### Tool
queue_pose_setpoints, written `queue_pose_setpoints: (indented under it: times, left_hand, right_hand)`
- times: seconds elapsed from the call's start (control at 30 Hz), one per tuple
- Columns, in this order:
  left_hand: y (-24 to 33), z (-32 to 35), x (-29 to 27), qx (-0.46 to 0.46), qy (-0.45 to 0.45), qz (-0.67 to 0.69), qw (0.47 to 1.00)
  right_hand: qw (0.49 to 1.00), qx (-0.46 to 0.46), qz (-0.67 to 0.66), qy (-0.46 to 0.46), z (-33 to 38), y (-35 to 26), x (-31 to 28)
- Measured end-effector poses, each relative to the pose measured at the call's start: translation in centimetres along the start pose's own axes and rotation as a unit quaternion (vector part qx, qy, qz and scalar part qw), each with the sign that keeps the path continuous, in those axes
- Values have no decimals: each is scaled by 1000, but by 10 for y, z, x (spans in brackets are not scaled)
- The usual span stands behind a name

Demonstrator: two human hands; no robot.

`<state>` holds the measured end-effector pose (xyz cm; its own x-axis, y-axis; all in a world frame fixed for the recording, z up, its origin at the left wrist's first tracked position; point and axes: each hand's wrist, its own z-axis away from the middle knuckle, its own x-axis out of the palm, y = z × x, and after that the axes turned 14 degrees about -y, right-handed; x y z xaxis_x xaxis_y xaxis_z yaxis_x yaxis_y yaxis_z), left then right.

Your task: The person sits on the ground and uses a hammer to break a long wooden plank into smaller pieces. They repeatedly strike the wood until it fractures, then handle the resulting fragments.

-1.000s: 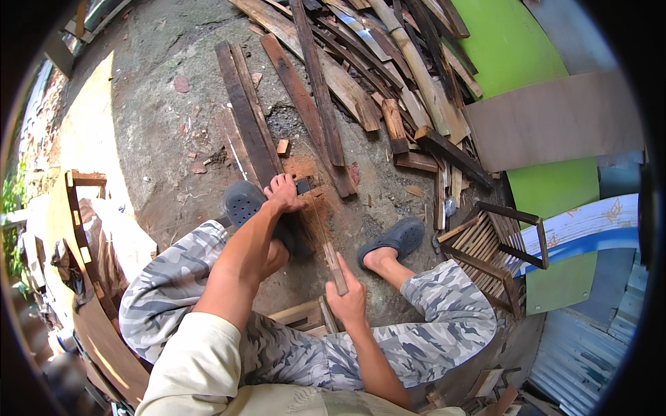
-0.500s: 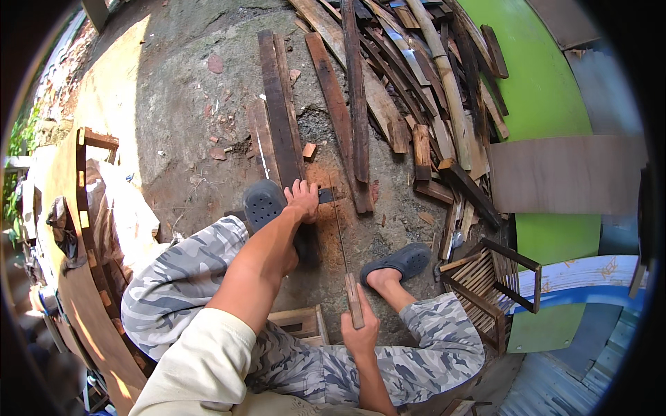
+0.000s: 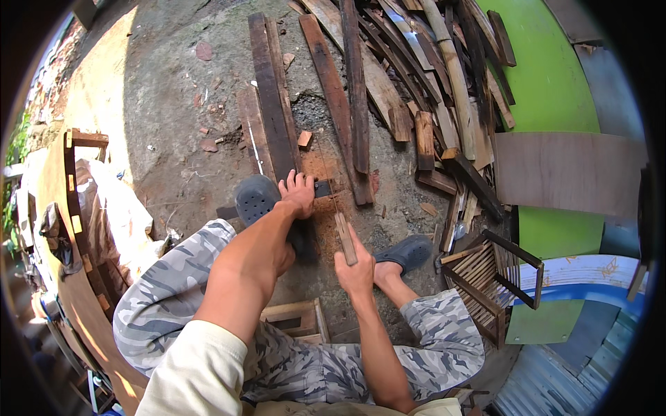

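My right hand point(image 3: 356, 269) is closed around the wooden handle of a handsaw point(image 3: 345, 241). Its thin blade points away from me and crosses a dark piece of wood point(image 3: 322, 188) lying crosswise near the ground. My left hand point(image 3: 298, 194) presses down on the wood just left of the blade, fingers stretched and spread. Beside that hand, my left foot in a dark clog point(image 3: 257, 199) rests over the wood. Orange sawdust point(image 3: 320, 165) lies around the blade. Long dark planks point(image 3: 272, 97) extend away from my left hand; how they meet the crosswise piece is hidden.
A large heap of old boards point(image 3: 416, 76) lies at the far right. A slatted wooden frame point(image 3: 479, 277) stands right of my right foot, with green panels point(image 3: 555, 90) beyond. At left are a wooden bench-like piece point(image 3: 66, 263) and a pale sheet point(image 3: 111, 208).
My right hand has pushed the saw forward, away from me, bringing the handle close to the crosswise wood. My left hand stays on the wood. The view has shifted slightly.
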<state>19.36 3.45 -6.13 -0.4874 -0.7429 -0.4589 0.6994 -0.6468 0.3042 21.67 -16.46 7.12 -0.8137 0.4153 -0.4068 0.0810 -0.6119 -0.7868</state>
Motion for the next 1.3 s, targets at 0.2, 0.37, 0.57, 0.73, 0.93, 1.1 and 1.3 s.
queue_pose_setpoints:
  times: [0.2, 0.37, 0.57, 0.73, 0.93, 1.1, 1.3]
  left_hand:
    - [-1, 4, 3, -9, -12, 4, 1000]
    - [3, -1, 0, -2, -3, -15, 1000]
    - [-3, -8, 6, 1, 16, -3, 1000]
    - [-5, -11, 11, -4, 28, -6, 1000]
    - [3, -4, 1, 1, 14, -8, 1000]
    - [-2, -9, 7, 7, 28, -10, 1000]
    - [-1, -5, 7, 2, 16, 2, 1000]
  right_hand:
    - [998, 36, 43, -40, 105, -19, -41]
    - [1000, -8, -18, 11, -28, 5, -4]
    - [999, -10, -12, 29, -10, 1, 4]
    - [1000, 5, 14, -1, 105, -17, -32]
    - [999, 31, 8, -8, -28, -6, -3]
    - [997, 51, -49, -21, -43, -13, -4]
    - [1000, 10, -5, -3, 112, -20, -39]
